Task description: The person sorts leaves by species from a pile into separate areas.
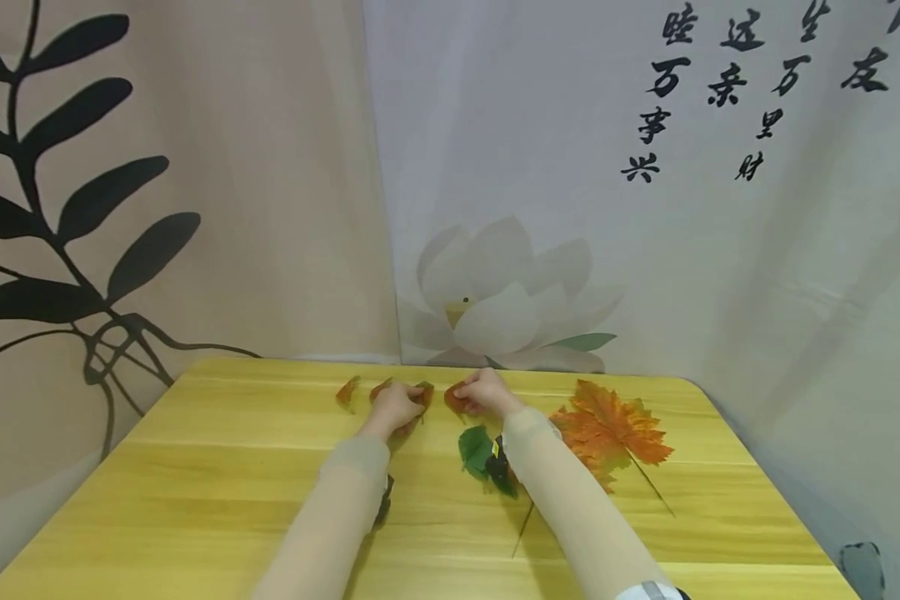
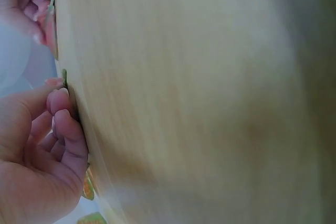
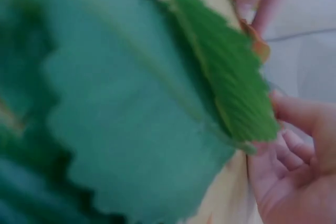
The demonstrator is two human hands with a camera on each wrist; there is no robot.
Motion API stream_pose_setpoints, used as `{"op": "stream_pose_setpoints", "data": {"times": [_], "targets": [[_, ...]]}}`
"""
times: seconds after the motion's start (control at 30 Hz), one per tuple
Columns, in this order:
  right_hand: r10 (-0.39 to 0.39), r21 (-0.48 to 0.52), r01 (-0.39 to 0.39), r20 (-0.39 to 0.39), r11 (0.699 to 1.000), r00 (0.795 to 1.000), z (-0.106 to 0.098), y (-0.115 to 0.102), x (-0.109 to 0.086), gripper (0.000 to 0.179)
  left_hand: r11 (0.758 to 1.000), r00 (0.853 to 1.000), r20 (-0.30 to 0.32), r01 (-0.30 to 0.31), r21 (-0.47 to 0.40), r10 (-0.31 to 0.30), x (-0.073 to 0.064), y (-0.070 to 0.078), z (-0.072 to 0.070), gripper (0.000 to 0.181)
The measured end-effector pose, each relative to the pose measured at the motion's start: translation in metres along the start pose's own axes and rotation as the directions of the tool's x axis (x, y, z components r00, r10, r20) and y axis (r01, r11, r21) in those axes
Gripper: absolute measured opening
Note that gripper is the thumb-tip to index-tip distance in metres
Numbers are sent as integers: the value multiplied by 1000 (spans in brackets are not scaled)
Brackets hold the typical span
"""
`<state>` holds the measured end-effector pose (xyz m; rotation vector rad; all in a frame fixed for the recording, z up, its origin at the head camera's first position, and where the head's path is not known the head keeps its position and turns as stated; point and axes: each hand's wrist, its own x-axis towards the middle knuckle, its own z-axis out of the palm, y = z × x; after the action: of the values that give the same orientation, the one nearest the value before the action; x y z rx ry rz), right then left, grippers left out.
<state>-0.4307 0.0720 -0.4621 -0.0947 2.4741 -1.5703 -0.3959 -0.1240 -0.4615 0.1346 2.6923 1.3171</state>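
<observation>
Near the back edge of the table, my left hand (image 1: 396, 408) pinches a small orange-brown leaf (image 1: 426, 392) between thumb and fingertips. Only a thin green edge of that leaf shows past the fingertips in the left wrist view. Just to the right, my right hand (image 1: 487, 392) holds another small orange leaf (image 1: 453, 400) by its right side, close over the tabletop. Two similar leaves lie left of these: one orange leaf (image 1: 347, 392) in full sight, the other leaf (image 1: 379, 388) partly behind my left hand.
Green leaves (image 1: 475, 450) lie below my right wrist and fill much of the right wrist view. Large orange maple leaves (image 1: 607, 425) with long stems spread to the right, partly under my right forearm. A printed cloth (image 1: 307, 208) hangs behind the wooden table (image 1: 195, 483).
</observation>
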Motion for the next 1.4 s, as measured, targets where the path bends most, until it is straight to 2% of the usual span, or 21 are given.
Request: {"op": "stream_pose_setpoints", "data": {"times": [0.17, 0.27, 0.53, 0.73, 0.87, 1.07, 1.2, 1.4], "targets": [[-70, -228, 59, -39, 972, 997, 0, -3, -1, 43, 1000, 1000, -2, -8, -2, 8, -3, 5, -1, 45], [-88, -271, 68, -63, 960, 994, 0, -5, -3, 49, 1000, 1000, 3, -12, -1, 12, -4, 7, -2, 45], [-53, -251, 32, -77, 967, 996, -1, -7, -11, 50, 999, 1000, -2, -30, 24, 30, -6, 9, 1, 44], [-8, -158, 2, -36, 988, 999, 1, -4, -13, 42, 996, 999, -6, -33, 79, 33, -9, 5, 5, 44], [12, -113, -15, -25, 993, 1000, 1, -3, -15, 38, 997, 1000, -4, -19, 68, 19, -14, 4, 7, 45], [-16, -104, 12, -36, 995, 999, -4, -11, -22, 34, 1000, 1000, 8, -4, 13, 4, -17, 3, 8, 47], [-30, -127, 24, -45, 992, 999, -11, -18, -25, 35, 1000, 999, 36, -6, -2, 6, -18, 2, 4, 49], [-102, -248, 85, -56, 965, 993, -31, -32, -37, 38, 997, 994, 77, -75, 18, 73, -26, 6, -10, 53]]}}
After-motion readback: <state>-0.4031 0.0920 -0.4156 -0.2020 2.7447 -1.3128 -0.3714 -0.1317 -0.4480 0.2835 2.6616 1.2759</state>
